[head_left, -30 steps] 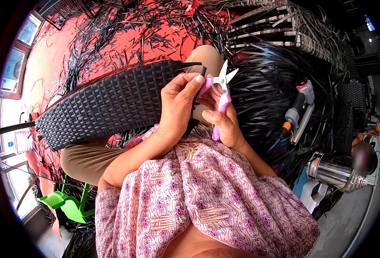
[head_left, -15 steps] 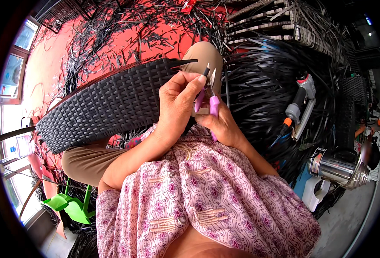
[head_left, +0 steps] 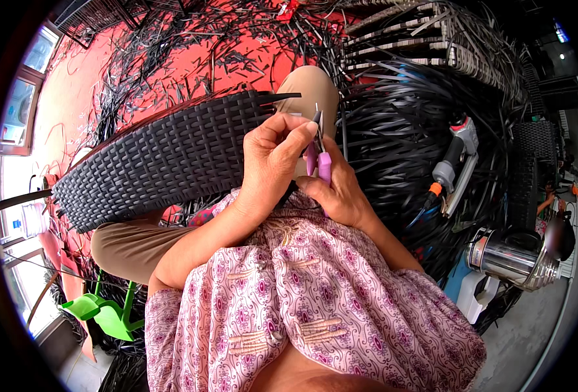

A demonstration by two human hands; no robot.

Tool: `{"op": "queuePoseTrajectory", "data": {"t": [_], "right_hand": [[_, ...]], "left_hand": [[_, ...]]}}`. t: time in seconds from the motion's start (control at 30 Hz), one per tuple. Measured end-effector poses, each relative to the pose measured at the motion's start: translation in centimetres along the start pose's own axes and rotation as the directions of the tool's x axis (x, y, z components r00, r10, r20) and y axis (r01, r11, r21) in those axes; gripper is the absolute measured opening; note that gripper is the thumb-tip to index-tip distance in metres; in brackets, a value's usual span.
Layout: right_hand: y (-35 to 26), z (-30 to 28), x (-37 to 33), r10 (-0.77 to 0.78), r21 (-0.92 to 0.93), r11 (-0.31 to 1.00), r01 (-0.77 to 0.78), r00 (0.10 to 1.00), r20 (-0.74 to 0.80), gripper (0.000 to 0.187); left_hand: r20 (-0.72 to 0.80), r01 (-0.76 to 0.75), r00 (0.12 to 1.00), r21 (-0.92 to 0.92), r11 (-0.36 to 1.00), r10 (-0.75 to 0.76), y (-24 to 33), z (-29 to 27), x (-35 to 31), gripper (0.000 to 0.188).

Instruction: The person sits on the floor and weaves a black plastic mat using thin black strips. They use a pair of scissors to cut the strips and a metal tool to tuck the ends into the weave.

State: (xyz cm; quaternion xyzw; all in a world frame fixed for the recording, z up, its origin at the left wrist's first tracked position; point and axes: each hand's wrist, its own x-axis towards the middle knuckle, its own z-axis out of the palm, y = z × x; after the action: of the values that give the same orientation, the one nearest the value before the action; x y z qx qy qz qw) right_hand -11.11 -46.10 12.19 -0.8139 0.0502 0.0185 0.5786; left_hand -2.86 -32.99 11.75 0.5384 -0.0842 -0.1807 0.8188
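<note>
1. Pink-handled shears (head_left: 324,168) have changed position since the earliest frame: their blades, then spread wide and right of the strip, now stand nearly together beside its tip. Both arms and the seated posture are almost unchanged.
2. Left hand (head_left: 271,155): pinches a short dark strip (head_left: 316,118) between thumb and finger, its tip projecting at the far right of the grip.
3. Right hand (head_left: 338,191): grasps the shears by the handles, blades directed to the far side. Whether the blades touch the strip cannot be told.
4. Location of work: the strip is held between the two hands, just beyond the lap. Left of it, a black woven panel (head_left: 165,160) lies slanted, with loose ends (head_left: 280,97) projecting at its far right corner, near the raised knee (head_left: 310,85).
5. Surroundings: a bundle of black strips (head_left: 393,140) to the right, with a grey hand tool (head_left: 451,163) upon it; offcuts (head_left: 233,64) on the red floor (head_left: 257,52) at the far side.
6. Caution: the left thumb is close to the blades. A slip of the strip, or a shift of the shears to the left, could nick it.
7. Caution: a loose pinch could let the strip twist, giving a ragged cut.
</note>
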Motion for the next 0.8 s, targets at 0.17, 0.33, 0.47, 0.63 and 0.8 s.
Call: {"op": "queuePoseTrajectory", "data": {"t": [0.17, 0.33, 0.47, 0.63, 0.8], "right_hand": [[0.3, 0.1, 0.0, 0.0, 0.009, 1.0, 0.0, 1.0, 0.008, 0.078], [0.5, 0.1, -0.2, -0.003, -0.083, 0.997, 0.0, 0.999, -0.033, 0.076], [0.5, 0.1, -0.5, 0.001, -0.083, 0.996, -0.004, 0.999, -0.045, 0.067], [1.4, 0.4, -0.9, -0.014, -0.063, 0.998, 0.009, 0.997, -0.071, 0.053], [0.8, 0.9, -1.2, 0.021, 0.025, 1.0, -0.018, 0.987, -0.16, 0.045]], "left_hand": [[0.013, 0.018, 1.0, -0.02, 1.0, -0.018, 0.4, 0.2, -0.1, 0.009], [0.025, 0.005, 1.0, 0.023, 1.0, -0.006, 0.8, 0.2, -0.1, 0.01], [0.027, 0.011, 1.0, 0.036, 0.999, -0.012, 0.6, 0.1, -0.2, 0.011], [0.039, 0.028, 0.999, 0.073, 0.997, -0.031, 0.8, 0.1, -0.4, 0.011], [0.058, 0.064, 0.996, 0.061, 0.996, -0.067, 0.3, 0.3, -0.5, 0.011]]}}
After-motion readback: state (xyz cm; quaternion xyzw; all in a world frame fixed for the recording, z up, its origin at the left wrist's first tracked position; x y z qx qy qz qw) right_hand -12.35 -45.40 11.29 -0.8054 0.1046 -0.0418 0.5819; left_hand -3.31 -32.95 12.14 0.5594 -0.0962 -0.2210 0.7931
